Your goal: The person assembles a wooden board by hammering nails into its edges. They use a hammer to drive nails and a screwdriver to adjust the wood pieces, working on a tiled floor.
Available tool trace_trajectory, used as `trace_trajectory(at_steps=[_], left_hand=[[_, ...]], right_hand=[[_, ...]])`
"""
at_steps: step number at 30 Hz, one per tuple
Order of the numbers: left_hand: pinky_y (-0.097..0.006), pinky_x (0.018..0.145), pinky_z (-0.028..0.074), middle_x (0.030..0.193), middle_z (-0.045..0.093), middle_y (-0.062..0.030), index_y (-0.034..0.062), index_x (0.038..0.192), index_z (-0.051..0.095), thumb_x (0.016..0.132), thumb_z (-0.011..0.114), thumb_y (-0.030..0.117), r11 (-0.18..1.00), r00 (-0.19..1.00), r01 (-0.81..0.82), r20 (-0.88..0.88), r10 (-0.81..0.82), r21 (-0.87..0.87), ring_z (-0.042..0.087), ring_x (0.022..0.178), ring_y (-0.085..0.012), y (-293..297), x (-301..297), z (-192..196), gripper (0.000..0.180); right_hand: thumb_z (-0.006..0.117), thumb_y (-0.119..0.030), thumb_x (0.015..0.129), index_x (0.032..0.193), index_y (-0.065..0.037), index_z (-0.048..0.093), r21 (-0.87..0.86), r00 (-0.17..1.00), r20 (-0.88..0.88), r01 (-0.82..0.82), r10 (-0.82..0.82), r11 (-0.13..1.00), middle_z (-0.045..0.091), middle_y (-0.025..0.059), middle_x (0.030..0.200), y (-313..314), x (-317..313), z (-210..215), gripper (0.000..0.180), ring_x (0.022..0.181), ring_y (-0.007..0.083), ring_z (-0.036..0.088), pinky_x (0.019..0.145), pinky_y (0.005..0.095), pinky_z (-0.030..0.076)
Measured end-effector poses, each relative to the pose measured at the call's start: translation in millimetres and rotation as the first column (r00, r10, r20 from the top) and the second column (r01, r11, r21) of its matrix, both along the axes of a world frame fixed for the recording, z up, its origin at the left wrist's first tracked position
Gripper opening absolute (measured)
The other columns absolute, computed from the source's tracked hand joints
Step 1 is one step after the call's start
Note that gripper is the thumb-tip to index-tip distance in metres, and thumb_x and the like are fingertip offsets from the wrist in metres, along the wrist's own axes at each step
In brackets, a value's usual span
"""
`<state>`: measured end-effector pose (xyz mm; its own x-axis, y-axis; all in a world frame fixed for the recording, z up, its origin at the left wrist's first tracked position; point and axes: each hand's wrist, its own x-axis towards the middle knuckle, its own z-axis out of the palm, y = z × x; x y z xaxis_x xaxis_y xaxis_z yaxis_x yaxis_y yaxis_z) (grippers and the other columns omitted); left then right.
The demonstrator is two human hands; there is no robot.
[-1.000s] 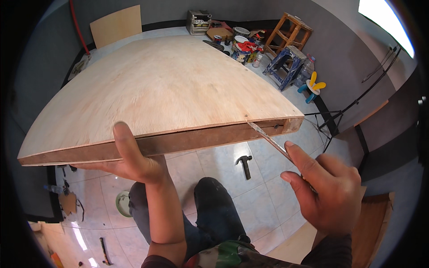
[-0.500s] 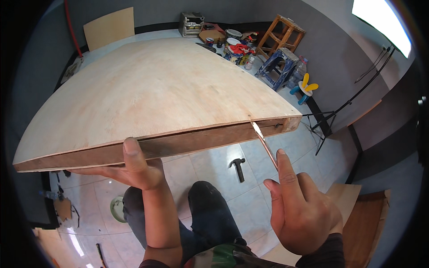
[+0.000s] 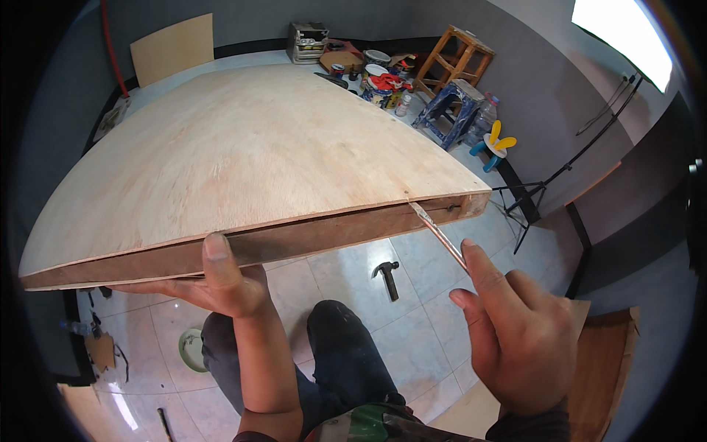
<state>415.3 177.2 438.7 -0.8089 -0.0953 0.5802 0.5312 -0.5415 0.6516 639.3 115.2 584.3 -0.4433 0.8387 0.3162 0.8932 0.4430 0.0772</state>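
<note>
A large pale plywood panel [image 3: 243, 147] with a curved outline lies tilted before me, its darker wooden edge frame [image 3: 309, 232] facing me. A thin dark gap runs between the top sheet and the frame. My left hand [image 3: 228, 283] supports the panel, thumb pressed on the near edge and fingers underneath. Closed around a slim flat-bladed tool [image 3: 442, 239] with a coppery shaft is my right hand [image 3: 519, 331], index finger extended along it. The blade tip touches the gap near the panel's right corner. My palm hides the tool's handle.
A claw hammer [image 3: 387, 280] lies on the tiled floor beyond my knees, and a green-rimmed bowl [image 3: 193, 350] stands left of them. Paint cans [image 3: 377, 88], a blue stool [image 3: 453, 114] and a wooden stool [image 3: 456, 59] are at the back. A light stand [image 3: 549, 180] stands at right.
My right hand has shifted right and slightly down, and the tool lies at a flatter angle, its tip still at the gap. My left hand keeps its hold; the whole view has shifted slightly.
</note>
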Motion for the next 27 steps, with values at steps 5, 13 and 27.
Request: trace_trajectory(at_steps=[5, 13, 27], left_hand=[[-0.054, 0.127, 0.038, 0.155, 0.028, -0.0181, 0.0166, 0.168, -0.002, 0.081, 0.065, 0.029, 0.996, 0.991, 0.091, 0.101, -0.092, 0.013, 0.038, 0.149, -0.0319, -1.0, 9.8, 6.5, 0.111], [-0.053, 0.126, 0.037, 0.156, 0.027, -0.0179, 0.0174, 0.169, -0.003, 0.079, 0.066, 0.031, 0.999, 0.999, 0.021, 0.033, -0.020, -0.031, 0.036, 0.150, -0.0334, -7.2, -4.9, 6.8, 0.115], [-0.056, 0.128, 0.033, 0.161, 0.021, -0.0196, 0.0186, 0.171, -0.009, 0.080, 0.069, 0.029, 0.999, 1.000, 0.002, -0.003, -0.002, -0.036, 0.031, 0.153, -0.0353, -9.3, -12.0, -5.7, 0.119]], right_hand=[[0.081, -0.024, 0.090, 0.126, -0.004, 0.077, -0.077, 0.975, 0.199, -0.090, 0.104, 0.993, 0.061, 0.0130, 0.068, 17.9, -3.0, 46.3, 0.042, 0.055, 0.0325, 0.061, 0.054, 0.0458, 0.047], [0.080, -0.031, 0.090, 0.127, -0.009, 0.077, -0.199, 0.851, 0.518, 0.017, 0.090, 0.980, 0.073, 0.0128, 0.076, 21.7, -26.2, 77.7, 0.043, 0.060, 0.0319, 0.071, 0.057, 0.0423, 0.053], [0.079, -0.031, 0.094, 0.131, -0.013, 0.077, 0.088, 0.957, 0.291, -0.036, 0.009, 0.995, 0.052, -0.0004, 0.067, -17.8, 9.9, 7.1, 0.042, 0.044, 0.0133, 0.049, 0.040, 0.0391, 0.039]])
